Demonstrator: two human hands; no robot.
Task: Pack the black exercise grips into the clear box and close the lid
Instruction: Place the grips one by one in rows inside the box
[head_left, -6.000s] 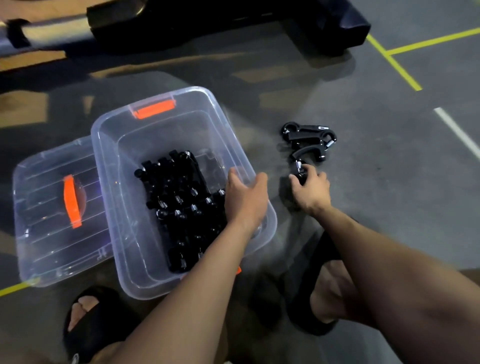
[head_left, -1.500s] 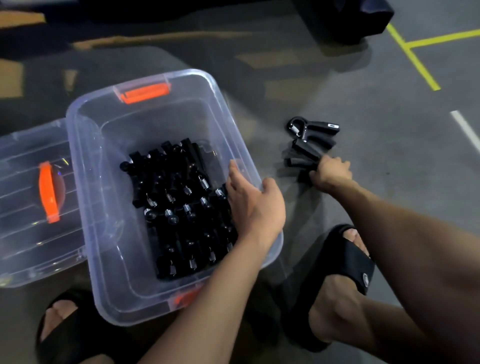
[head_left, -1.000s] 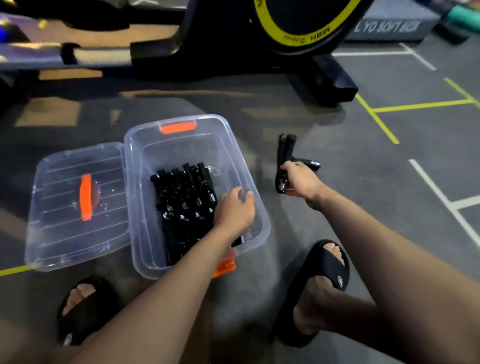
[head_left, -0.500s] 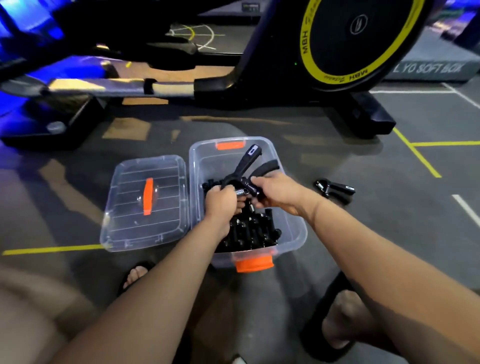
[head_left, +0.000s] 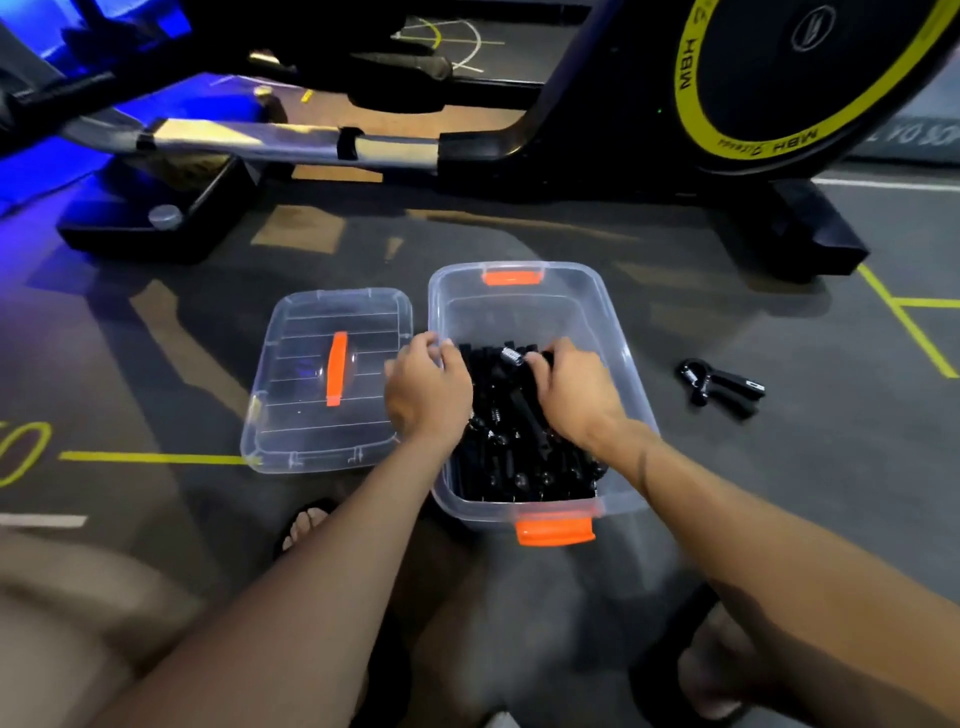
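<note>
Inside the clear box (head_left: 618, 332), both hands settle grips.
Right hand (head_left: 571, 395) fingers curl around a grip (head_left: 511, 358), seating it; left hand (head_left: 423, 389) fingers hook the rim, seemingly steadying.

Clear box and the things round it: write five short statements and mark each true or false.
1. The lid lies on the floor left of the clear box. True.
2. The lid is clipped onto the box. False: the box is open.
3. Black grips fill the near part of the box. True.
4. No grip is left outside. False: loose grips lie on the floor to its right.
5. Both hands are at the lid. False: the left hand is at the box's left rim, the right hand among the grips.
</note>
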